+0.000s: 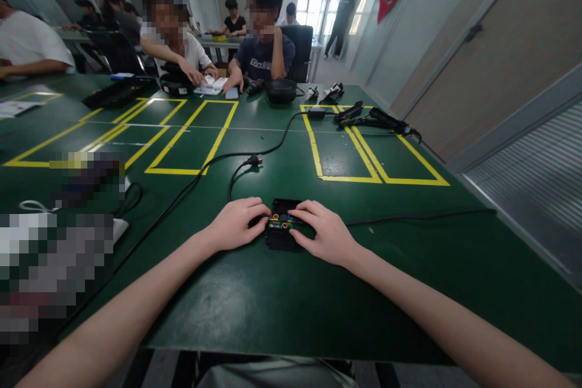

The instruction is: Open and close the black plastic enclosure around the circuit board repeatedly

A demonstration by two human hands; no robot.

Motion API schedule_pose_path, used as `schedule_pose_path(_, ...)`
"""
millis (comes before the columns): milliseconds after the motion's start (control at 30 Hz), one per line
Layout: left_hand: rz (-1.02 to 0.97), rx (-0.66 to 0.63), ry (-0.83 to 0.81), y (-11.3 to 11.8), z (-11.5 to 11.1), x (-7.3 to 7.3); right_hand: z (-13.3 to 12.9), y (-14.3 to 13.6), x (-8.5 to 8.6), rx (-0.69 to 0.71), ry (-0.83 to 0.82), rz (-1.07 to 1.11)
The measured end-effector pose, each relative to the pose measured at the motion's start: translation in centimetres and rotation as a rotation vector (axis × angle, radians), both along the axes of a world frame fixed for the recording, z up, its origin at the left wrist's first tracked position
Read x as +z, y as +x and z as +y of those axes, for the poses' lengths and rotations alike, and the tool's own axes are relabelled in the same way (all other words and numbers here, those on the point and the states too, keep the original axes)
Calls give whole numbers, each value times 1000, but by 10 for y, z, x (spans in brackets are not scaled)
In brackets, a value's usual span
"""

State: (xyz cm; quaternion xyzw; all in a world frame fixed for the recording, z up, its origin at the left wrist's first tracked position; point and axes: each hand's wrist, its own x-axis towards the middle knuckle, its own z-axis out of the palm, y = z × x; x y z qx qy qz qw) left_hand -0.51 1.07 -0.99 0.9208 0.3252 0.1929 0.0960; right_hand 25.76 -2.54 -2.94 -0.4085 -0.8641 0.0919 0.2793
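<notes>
A small circuit board (280,224) with copper-coloured coils sits between my hands at the middle of the green table. It lies over an opened black plastic casing (284,241), whose two halves show above and below it. My left hand (240,224) pinches the board's left end between thumb and fingers. At the right end, my right hand (325,233) holds it with thumb and fingers bent. A short black cord with a plug (253,161) comes out behind my left hand. Another black cable (418,216) runs rightward from behind my right hand. My fingers hide both board ends.
A long black cable (182,185) crosses the green table (236,303) to an adapter (316,113). Yellow tape (350,179) marks rectangles. Black parts (377,118) lie at the far right. Opposite, people sit near a drill (254,86) and a black case (280,91). Blurred items lie left.
</notes>
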Motion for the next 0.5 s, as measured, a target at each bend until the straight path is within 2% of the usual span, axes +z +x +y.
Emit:
schedule_pose_path(333,-43,44,-97,1,-2,-2,4,0,-1,87,31,-25)
schedule_pose_path(500,-45,51,-93,1,-3,-3,4,2,-4,101,40,-12)
